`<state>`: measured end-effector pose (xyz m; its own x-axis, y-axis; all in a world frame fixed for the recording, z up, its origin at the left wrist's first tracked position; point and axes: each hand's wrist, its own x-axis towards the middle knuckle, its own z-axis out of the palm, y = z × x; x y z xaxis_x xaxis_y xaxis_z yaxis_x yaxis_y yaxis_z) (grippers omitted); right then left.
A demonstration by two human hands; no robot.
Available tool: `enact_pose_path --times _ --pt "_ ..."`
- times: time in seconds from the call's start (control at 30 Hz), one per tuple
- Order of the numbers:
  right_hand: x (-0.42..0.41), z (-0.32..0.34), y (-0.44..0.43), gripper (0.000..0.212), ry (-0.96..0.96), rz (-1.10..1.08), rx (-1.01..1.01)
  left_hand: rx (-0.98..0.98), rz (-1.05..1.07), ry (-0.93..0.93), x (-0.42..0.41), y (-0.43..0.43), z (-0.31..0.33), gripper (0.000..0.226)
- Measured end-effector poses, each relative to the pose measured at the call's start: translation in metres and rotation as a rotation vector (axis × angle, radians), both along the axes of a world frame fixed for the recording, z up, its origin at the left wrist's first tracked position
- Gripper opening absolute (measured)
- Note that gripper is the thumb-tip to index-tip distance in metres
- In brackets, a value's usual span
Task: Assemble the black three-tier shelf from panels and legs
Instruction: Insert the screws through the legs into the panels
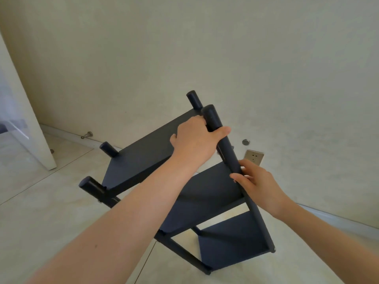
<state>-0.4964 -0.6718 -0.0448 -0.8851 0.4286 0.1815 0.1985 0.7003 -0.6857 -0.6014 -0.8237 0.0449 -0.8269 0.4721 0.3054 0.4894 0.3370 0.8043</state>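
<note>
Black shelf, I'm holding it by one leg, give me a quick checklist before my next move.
1. Left hand grips the leg near its top: ok.
2. Right hand holds the same leg lower down: ok.
3. The top panel, middle panel and bottom panel are all fitted: ok.
4. Four leg tops show above the top panel: ok.
5. Held leg fully tightened: cannot tell.
6. The shelf stands flat on the floor: cannot tell.
</note>
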Motion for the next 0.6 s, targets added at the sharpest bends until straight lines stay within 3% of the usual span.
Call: enact_pose_path --times 0.2,0.37,0.6 --pt "0.041 -0.01 0.009 0.026 0.028 -0.085 -0.129 -0.102 0.035 0.094 0.037 0.034 0.008 0.03" --pt "0.068 -0.024 0.012 0.031 0.064 -0.154 -0.267 -0.183 -0.071 0.166 0.059 0.059 0.008 0.03" --pt "0.08 -0.042 0.003 0.032 0.001 -0.163 -0.409 -0.18 -0.204 0.241 0.078 0.061 -0.02 0.008"
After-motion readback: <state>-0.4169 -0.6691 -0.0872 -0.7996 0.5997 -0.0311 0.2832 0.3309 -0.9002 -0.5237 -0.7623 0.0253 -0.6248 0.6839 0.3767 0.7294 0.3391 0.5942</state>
